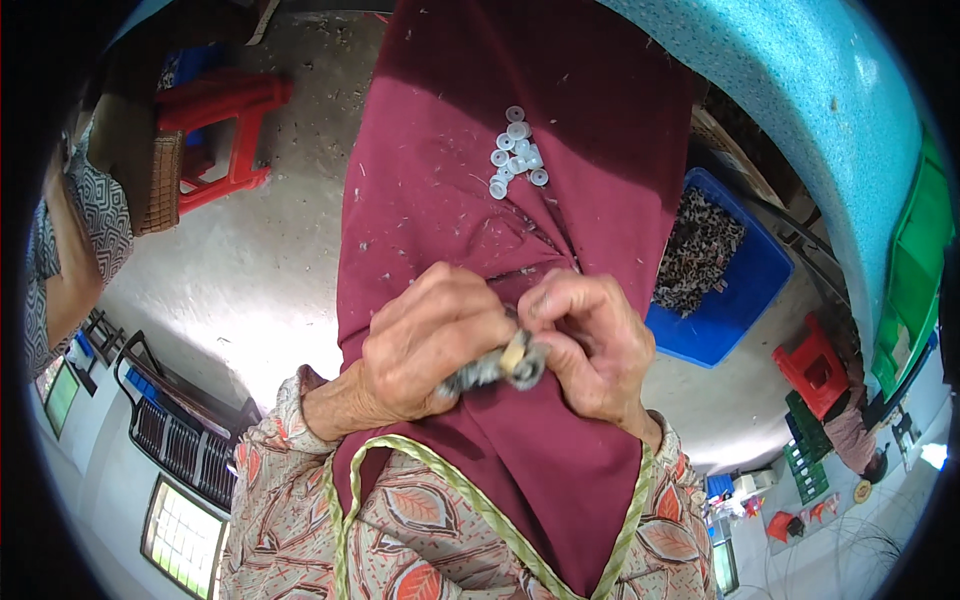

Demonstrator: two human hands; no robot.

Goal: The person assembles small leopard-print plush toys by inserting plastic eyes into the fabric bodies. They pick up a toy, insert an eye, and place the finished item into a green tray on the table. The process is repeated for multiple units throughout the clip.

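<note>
My left hand (430,340) is closed around a small grey bundle (522,370). The bundle has a ring-like round end and a pale yellow band; motion blur hides its exact kind. My right hand (592,345) is pinched close against my left fingertips, beside the bundle's upper end. What lies between the right thumb and fingers is too small to make out. Both hands are above the maroon apron (420,240) over my lap. Farther up the apron lies a loose cluster of small round white plastic caps (518,150), with bits of fluff scattered about.
A blue bin (740,290) of dark and white small pieces (695,255) stands at the right. Above it curves a light-blue speckled table edge (790,75). Red stools (240,130) are on both sides. Another person's arm (75,260) shows at the far left.
</note>
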